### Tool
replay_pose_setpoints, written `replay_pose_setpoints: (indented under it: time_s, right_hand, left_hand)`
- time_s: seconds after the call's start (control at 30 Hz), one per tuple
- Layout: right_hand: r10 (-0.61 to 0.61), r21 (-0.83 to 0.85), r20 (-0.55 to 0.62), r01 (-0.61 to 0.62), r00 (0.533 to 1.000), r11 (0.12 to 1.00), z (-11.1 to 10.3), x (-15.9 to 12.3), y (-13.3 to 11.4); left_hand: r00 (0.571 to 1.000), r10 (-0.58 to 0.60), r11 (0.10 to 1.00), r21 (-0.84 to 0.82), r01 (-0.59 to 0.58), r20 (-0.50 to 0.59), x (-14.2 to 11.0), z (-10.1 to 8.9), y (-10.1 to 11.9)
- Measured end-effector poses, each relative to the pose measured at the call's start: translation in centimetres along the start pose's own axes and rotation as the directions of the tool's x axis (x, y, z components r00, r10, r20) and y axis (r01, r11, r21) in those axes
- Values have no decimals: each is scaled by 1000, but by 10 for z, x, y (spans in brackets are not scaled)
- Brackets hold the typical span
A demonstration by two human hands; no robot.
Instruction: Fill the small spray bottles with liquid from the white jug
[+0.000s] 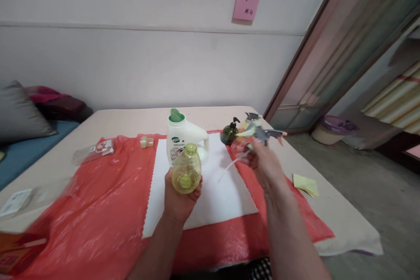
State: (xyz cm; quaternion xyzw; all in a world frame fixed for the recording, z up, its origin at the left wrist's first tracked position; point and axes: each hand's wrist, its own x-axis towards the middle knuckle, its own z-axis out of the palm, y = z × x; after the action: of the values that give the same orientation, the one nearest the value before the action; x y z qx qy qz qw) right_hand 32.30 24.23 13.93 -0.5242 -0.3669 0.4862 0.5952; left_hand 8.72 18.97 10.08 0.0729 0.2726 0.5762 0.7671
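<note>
The largest thing before me is the counter (pixel 344 223), which has a pale cover. On it lies the red plastic sheet (pixel 114 192), and over this sheet the white cloth (pixel 213 208) with a zigzag edge. The white jug (pixel 193 134) stands upright on the cloth, its mouth without a lid and a green spout showing inside.

My left hand (pixel 180 199) is wrapped around the yellow bottle (pixel 187 168). I hold this clear bottle in front of the jug, upright or nearly so, with its neck open toward the top. At the far right of the cloth is the dark green pump bottle (pixel 229 135), close to other bottles which my right hand (pixel 264 164) partly hides.

This right hand is blurred, but its fingers seem to pinch the spray head (pixel 251 130), and the thin tube (pixel 231 166) hangs from it, apart from the yellow bottle. The small pale cap (pixel 146 141) lies on the red sheet, left of the jug.

In my judgement, the step in hand is handling bottle and spray head as separate parts. The next move calls for a level left grip and care with the loose tube.
</note>
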Motion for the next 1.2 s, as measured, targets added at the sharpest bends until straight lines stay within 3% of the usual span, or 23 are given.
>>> replay_pose_setpoints:
  time_s: [0.07, 0.17, 0.27, 0.37, 0.47, 0.5, 0.57, 0.7, 0.8, 0.9, 1.0, 1.1, 1.2]
  right_hand:
    - [139, -154, 62, -128, 988, 980, 9, 4, 27]
    - [243, -326, 85, -203, 966, 923, 17, 7, 59]
    - [226, -490, 54, -171, 973, 855, 16, 5, 67]
    - [122, -560, 70, -62, 990, 826, 19, -8, 56]
    - [34, -457, 267, 95, 963, 884, 36, -34, 48]
    - [-24, -340, 375, 162, 927, 926, 45, -44, 49]
    - [-141, -175, 456, 244, 879, 954, 63, -60, 53]
    - [-170, -102, 301, 209, 938, 973, 86, -76, 56]
    - [-214, -177, 217, 254, 952, 951, 84, -71, 44]
    - [-327, -370, 228, 392, 917, 842, 72, -51, 27]
    - [-467, -533, 307, 556, 829, 637, 63, -18, 11]
    - [-546, -642, 427, 667, 721, 379, 62, 17, -10]
    - [-539, -699, 521, 693, 662, 176, 69, 42, -35]
  left_hand:
    - [999, 40, 999, -1, -40, 15, 2, 0, 3]
    - [998, 41, 999, -13, -41, 44, 5, -1, 2]
    - [998, 45, 998, -53, -42, 42, 6, -4, -2]
    - [996, 75, 992, -104, -70, 44, 6, -6, -4]
    - [988, 105, 988, -127, -91, 112, 6, -4, -4]
    - [985, 108, 989, -120, -91, 138, 5, -3, -5]
    - [978, 102, 993, -77, -89, 182, 3, 2, -9]
    - [958, 125, 988, 56, -145, 259, -2, 11, -18]
    - [961, 134, 974, 146, -173, 243, -1, 13, -22]
    - [991, 86, 970, 218, -107, 104, 7, 7, -23]
    - [998, 48, 967, 251, -36, -42, 14, 3, -23]
    - [997, 43, 970, 240, -28, -58, 15, 3, -22]
    - [997, 33, 973, 229, -18, -65, 12, 5, -20]
